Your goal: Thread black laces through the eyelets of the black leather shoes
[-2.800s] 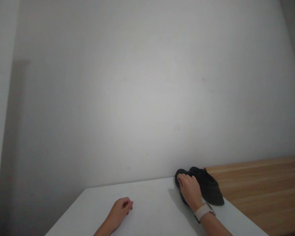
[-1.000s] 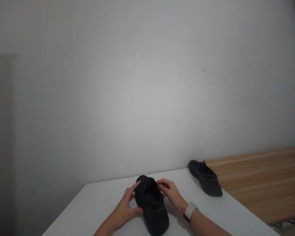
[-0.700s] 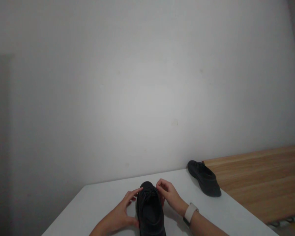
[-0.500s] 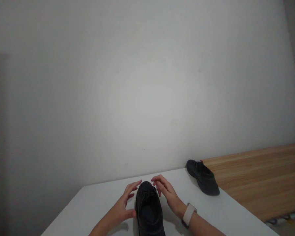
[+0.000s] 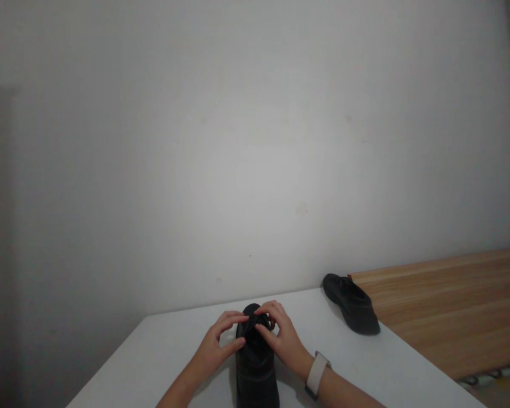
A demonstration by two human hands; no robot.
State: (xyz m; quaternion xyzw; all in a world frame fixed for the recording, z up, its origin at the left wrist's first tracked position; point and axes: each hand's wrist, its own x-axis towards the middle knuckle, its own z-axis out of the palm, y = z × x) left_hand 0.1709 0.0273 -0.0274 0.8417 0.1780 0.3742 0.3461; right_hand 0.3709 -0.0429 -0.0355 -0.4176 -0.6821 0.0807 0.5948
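Note:
A black lace-up shoe (image 5: 257,374) stands on the white table in front of me, its toe pointing toward the wall. My left hand (image 5: 221,343) is at the shoe's left side, thumb and fingers apart, with the fingertips touching the upper near the laces. From the right, my right hand (image 5: 283,334) reaches over the shoe, its thumb and forefinger bent around the black shoelace (image 5: 250,324). Dark lace against dark upper makes the exact grip hard to see. A pale-banded watch (image 5: 318,374) is on my right wrist.
A second black shoe (image 5: 352,303) rests at the table's far right edge. The white table (image 5: 174,340) meets a plain grey-white wall (image 5: 238,170). Beyond its right edge lies a wood-grain surface (image 5: 442,311), with dark curved pieces below its front edge.
Both hands have moved inward from beside the shoe to its laces. My right thumb and forefinger have closed toward each other. The view has shifted slightly.

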